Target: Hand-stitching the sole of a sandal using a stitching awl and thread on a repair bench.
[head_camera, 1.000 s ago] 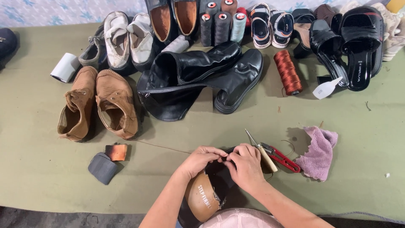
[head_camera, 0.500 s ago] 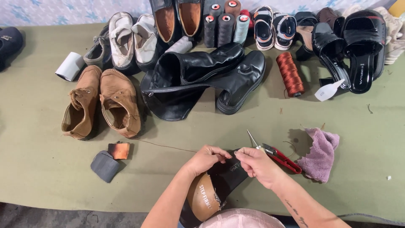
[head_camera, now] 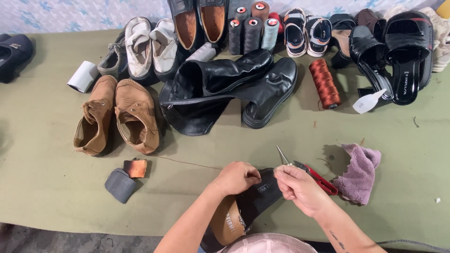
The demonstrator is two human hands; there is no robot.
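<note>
Stitching step under way, by look of it: left hand (head_camera: pixel 238 177) fisted, gripping edge of dark shoe (head_camera: pixel 253 201) at bottom centre of frame, tan insole showing. Right hand (head_camera: pixel 296 185) pinched narrow just beside shoe edge, likely on needle or thread; item itself too small to see. Thin thread (head_camera: pixel 187 163) runs left across green table (head_camera: pixel 47 187). Next move calls for steady pull with shoe braced. Red-handled snips (head_camera: pixel 315 177) partly behind right hand. Shoe's lower part hidden by pink cap (head_camera: pixel 267 243).
</note>
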